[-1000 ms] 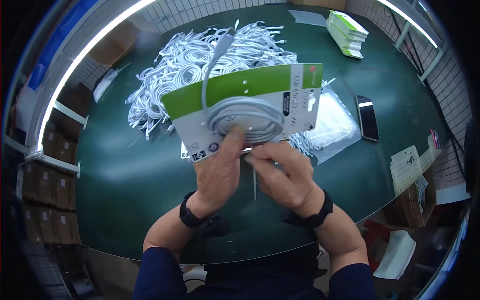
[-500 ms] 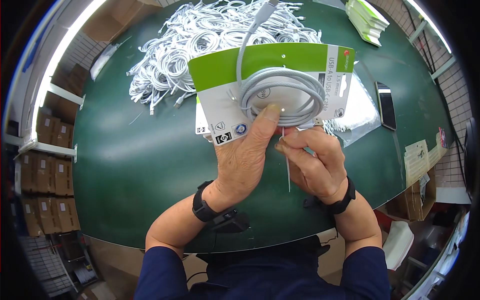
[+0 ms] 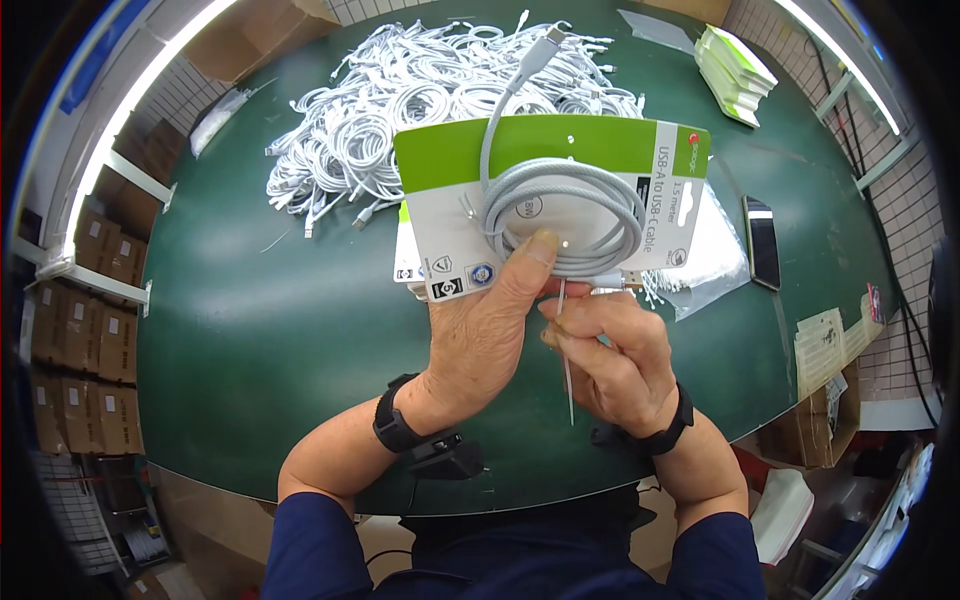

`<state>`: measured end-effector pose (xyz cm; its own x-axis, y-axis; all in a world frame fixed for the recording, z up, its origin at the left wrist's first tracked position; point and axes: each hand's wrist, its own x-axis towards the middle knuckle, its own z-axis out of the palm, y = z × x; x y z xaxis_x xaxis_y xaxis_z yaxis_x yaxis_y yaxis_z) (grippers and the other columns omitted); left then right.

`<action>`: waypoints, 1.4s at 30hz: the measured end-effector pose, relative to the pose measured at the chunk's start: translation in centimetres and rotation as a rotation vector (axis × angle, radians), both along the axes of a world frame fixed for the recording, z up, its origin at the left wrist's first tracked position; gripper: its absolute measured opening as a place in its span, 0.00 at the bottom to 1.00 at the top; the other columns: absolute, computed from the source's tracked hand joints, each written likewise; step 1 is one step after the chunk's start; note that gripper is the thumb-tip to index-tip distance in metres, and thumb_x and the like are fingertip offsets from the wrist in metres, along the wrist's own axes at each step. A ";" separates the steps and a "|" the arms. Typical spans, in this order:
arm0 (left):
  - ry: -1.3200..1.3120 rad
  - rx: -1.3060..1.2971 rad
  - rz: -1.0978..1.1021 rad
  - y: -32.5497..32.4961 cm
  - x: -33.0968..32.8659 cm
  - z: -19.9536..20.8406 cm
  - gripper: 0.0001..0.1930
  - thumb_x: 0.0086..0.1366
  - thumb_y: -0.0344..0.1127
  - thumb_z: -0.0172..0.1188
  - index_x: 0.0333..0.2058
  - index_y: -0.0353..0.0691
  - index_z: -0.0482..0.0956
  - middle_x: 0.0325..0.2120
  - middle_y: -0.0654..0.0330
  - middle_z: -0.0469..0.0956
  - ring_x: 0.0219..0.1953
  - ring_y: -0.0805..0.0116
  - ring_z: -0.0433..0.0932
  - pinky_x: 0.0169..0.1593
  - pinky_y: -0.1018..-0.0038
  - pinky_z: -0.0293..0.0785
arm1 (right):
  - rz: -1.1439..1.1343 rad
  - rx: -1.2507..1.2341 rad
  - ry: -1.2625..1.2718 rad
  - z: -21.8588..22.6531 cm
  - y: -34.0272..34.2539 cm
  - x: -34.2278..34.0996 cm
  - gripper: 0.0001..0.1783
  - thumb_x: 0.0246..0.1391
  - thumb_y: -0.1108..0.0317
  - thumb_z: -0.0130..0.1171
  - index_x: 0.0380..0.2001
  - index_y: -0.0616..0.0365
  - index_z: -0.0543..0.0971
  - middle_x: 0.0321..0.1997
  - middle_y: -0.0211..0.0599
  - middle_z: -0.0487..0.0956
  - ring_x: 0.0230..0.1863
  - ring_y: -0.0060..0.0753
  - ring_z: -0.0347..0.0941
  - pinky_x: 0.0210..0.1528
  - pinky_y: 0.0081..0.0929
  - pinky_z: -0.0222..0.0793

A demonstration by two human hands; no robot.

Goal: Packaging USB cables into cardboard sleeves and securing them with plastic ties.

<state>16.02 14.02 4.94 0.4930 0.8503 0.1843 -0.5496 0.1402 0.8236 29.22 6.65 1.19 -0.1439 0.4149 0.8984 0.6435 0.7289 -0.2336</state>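
Note:
My left hand [image 3: 480, 325] grips a green and white packaging card [image 3: 640, 215], its thumb pressed over a coil of grey braided USB cable [image 3: 600, 265] lying on the card's face. One cable end with its plug [image 3: 540, 55] sticks up past the card's top edge. Just below the coil, the thumb and fingertips of my right hand [image 3: 620, 365] pinch a thin white cable tie [image 3: 568, 385], which hangs down from the card's lower edge. The fingers of my left hand behind the card are mostly hidden.
A large heap of coiled white cables [image 3: 400, 110] covers the far part of the green table [image 3: 250, 360]. To the right lie a clear plastic bag [image 3: 715, 260] of white ties, a phone [image 3: 761, 240] and a stack of green and white cards [image 3: 735, 75]. Cardboard boxes [image 3: 85, 340] stand at left.
My right hand has drawn slightly down and away from the coil, still pinching the tie. The card and both hands sit a little lower in view, and the whole view has shifted slightly.

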 end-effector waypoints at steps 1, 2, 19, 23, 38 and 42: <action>0.004 0.003 -0.003 0.0 -0.1 0.1 0.14 0.72 0.32 0.57 0.52 0.32 0.73 0.42 0.55 0.80 0.38 0.71 0.82 0.39 0.76 0.81 | 0.016 -0.058 0.018 0.1 -0.1 -0.1 0.26 0.44 0.91 0.67 0.45 0.59 0.74 0.45 0.42 0.73 0.39 0.42 0.81 0.42 0.36 0.80; -0.001 0.006 -0.002 -0.1 -0.1 0.1 0.14 0.72 0.32 0.57 0.52 0.32 0.73 0.42 0.55 0.80 0.38 0.71 0.82 0.39 0.76 0.81 | 0.016 -0.055 0.013 0.0 0.0 0.0 0.26 0.44 0.91 0.67 0.45 0.59 0.74 0.45 0.42 0.73 0.39 0.42 0.81 0.42 0.36 0.80; 0.018 -0.007 -0.030 0.0 -0.4 -0.2 0.18 0.72 0.32 0.57 0.56 0.34 0.68 0.46 0.54 0.78 0.42 0.67 0.82 0.41 0.71 0.83 | 0.048 -0.097 -0.011 1.1 -0.6 -0.1 0.28 0.45 0.90 0.67 0.46 0.56 0.70 0.46 0.41 0.71 0.38 0.40 0.80 0.40 0.33 0.79; 0.025 -0.001 -0.049 0.1 -0.3 -0.2 0.19 0.72 0.33 0.57 0.58 0.35 0.67 0.48 0.54 0.77 0.44 0.65 0.81 0.43 0.69 0.83 | 0.048 -0.087 -0.010 1.0 -0.5 0.0 0.27 0.45 0.90 0.67 0.46 0.56 0.70 0.46 0.41 0.71 0.38 0.40 0.80 0.39 0.32 0.79; -0.013 -0.048 -0.037 0.1 0.0 -0.3 0.16 0.71 0.31 0.58 0.54 0.32 0.70 0.46 0.55 0.78 0.40 0.69 0.81 0.40 0.74 0.82 | 0.100 0.030 0.035 0.4 0.4 0.1 0.19 0.43 0.87 0.67 0.41 0.66 0.77 0.45 0.46 0.75 0.40 0.45 0.81 0.42 0.40 0.82; -0.011 -0.042 -0.008 0.0 0.2 -0.7 0.16 0.71 0.31 0.59 0.54 0.32 0.70 0.45 0.56 0.78 0.39 0.69 0.81 0.40 0.74 0.81 | 0.038 0.031 0.072 1.3 0.1 -0.1 0.17 0.45 0.87 0.67 0.39 0.65 0.77 0.44 0.45 0.78 0.37 0.42 0.82 0.38 0.33 0.81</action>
